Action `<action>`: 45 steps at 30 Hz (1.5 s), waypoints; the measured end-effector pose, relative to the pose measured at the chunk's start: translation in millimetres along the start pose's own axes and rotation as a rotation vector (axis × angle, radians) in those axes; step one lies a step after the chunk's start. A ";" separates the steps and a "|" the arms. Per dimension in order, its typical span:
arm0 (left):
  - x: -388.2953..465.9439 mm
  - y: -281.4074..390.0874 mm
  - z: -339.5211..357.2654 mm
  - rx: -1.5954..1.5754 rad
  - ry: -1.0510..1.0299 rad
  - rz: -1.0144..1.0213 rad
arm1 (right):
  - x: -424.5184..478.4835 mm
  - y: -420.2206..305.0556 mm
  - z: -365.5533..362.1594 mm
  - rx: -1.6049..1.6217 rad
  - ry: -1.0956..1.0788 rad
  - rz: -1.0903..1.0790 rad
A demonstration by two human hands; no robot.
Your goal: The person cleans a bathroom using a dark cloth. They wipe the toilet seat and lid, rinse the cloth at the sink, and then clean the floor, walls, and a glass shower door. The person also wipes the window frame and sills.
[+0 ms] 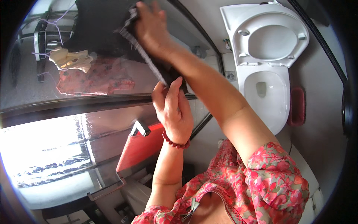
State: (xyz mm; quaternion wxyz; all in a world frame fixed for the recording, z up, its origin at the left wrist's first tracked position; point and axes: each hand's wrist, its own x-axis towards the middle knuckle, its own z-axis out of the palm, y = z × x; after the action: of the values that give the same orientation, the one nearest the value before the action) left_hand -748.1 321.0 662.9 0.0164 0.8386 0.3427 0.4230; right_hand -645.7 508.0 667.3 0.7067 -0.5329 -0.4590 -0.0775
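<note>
A dark cloth with a pale, frayed-looking edge (149,63) is stretched at a slant between my two hands, in front of a glass panel (190,26). My left hand (174,114), with a red bead bracelet (175,142) at the wrist, pinches the lower end between thumb and fingers. Farther up, my right hand (152,32) has hold of the upper end; motion blurs it, and some of its fingers stick out. Behind the cloth hangs a black garment (95,25); where one dark fabric ends and the other begins is hard to tell.
Left of the hands are a lilac wire hanger (57,23), a cream cloth (71,58) and a red patterned fabric (95,77). A red towel (142,145) hangs below. On the right stand a white toilet (281,112), its lid raised, and a dark pink bin (297,106).
</note>
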 end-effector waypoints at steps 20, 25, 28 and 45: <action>-19.6 31.2 -77.5 -0.077 -0.019 0.057 | -8.9 -123.4 -74.9 0.376 -0.315 -0.360; 51.9 21.5 -47.3 -0.038 0.068 0.003 | 85.1 -51.2 0.3 0.269 0.120 -0.367; 57.1 16.1 -18.9 -0.229 -0.052 -0.065 | 42.1 32.3 18.7 0.091 0.112 -0.013; 75.9 51.1 -37.0 0.014 0.101 0.011 | 125.9 -98.7 -18.7 0.397 0.003 -0.477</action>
State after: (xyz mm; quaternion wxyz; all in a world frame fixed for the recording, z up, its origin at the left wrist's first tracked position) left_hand -715.1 316.9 755.8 -0.0092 0.8183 0.3415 0.4622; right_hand -622.9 498.9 826.4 0.7595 -0.2615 -0.5762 -0.1510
